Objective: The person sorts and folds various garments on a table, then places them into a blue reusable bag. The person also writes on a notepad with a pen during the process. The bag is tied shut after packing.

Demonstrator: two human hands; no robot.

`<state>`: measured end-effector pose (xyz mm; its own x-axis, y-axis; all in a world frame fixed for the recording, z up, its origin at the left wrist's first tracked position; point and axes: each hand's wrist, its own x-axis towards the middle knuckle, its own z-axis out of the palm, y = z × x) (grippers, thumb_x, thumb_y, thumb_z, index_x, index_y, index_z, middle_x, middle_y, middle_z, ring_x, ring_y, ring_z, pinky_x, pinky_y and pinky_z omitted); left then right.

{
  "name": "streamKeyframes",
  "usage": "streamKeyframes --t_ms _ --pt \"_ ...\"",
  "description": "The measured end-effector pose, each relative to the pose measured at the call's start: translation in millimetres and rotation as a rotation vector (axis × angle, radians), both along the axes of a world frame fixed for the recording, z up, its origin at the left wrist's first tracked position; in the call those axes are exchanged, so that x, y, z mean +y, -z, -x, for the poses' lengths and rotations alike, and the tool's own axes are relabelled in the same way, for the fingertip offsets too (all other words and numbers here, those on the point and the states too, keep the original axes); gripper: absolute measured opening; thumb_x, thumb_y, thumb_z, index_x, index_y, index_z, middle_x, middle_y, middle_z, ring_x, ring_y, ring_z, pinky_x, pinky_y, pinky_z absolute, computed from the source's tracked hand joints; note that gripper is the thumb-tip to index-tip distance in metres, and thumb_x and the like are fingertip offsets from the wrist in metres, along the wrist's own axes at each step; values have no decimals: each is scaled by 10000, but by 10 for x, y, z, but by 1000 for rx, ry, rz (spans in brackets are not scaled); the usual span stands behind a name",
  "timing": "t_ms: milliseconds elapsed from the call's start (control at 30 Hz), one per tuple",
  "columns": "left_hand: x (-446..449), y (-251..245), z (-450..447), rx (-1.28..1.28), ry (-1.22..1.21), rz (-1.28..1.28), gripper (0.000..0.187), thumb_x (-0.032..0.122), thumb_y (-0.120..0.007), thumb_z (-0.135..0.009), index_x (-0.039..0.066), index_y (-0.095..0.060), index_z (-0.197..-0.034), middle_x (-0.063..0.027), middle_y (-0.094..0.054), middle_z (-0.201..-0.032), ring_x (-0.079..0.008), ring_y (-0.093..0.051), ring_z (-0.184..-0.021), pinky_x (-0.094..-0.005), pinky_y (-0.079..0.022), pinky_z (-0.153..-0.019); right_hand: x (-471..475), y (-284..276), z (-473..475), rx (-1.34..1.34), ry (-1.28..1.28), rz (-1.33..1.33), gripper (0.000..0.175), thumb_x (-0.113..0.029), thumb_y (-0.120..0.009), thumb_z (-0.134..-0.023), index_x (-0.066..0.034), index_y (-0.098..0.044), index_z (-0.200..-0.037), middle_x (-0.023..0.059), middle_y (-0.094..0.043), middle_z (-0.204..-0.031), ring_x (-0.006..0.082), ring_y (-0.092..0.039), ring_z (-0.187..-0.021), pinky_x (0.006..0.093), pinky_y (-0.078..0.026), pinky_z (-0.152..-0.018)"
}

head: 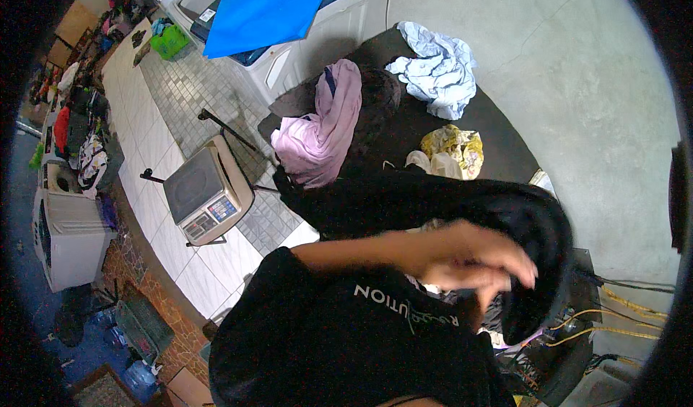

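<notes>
My left hand, blurred, reaches across from the left with curled fingers against a black garment. The garment stretches over the dark table and bends down around the hand; its right end is blurred. A strip of skin beneath the left hand, by the right sleeve, may be part of my right arm. My right hand itself cannot be made out. Beyond the black garment lie a pink-mauve garment, a crumpled light blue cloth and a yellow patterned cloth with pale bundles beside it.
A digital scale stands left of the table. Behind it are a white washing machine with a blue sheet on top and a green bag on the floor. Yellow cables run along the right wall.
</notes>
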<state>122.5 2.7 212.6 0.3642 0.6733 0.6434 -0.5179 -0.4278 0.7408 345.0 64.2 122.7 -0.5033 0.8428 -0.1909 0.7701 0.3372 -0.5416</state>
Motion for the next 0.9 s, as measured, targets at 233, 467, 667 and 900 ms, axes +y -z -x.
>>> streamKeyframes --t_ms 233,467,667,900 --pt "468 1599 1427 1086 -1508 307 443 184 -671 -768 17 -517 -1148 -194 -472 -1241 -382 -425 -1173 -489 -361 -953 172 -430 13 -148 104 -128 504 -294 -767 -698 1 -518 -1021 188 -586 -966 300 -575 -901 374 -429 -795" --pt "87 2586 1860 1216 -1469 671 499 240 -631 -795 -3 -491 -1208 -242 -488 -1216 -387 -478 -1117 -468 -388 -905 96 -313 154 -61 89 -22 459 -354 -788 -663 -39 -555 -903 171 -634 -843 315 -635 -798 393 -461 -676" --pt "84 1159 845 601 -1009 359 303 120 -599 -811 -18 -537 -1074 -208 -597 -1011 -347 -575 -934 -392 -447 -795 21 -74 660 413 -37 -252 604 -277 -800 -653 -25 -518 -1124 195 -550 -1160 316 -520 -1105 371 -408 -922" --pt "237 579 557 265 -739 155 215 158 -606 -857 9 -565 -1006 -144 -627 -933 -261 -623 -875 -328 -470 -763 137 33 441 694 216 -771 414 -231 -608 -839 3 -494 -1161 225 -541 -1145 301 -522 -1089 437 -383 -975"
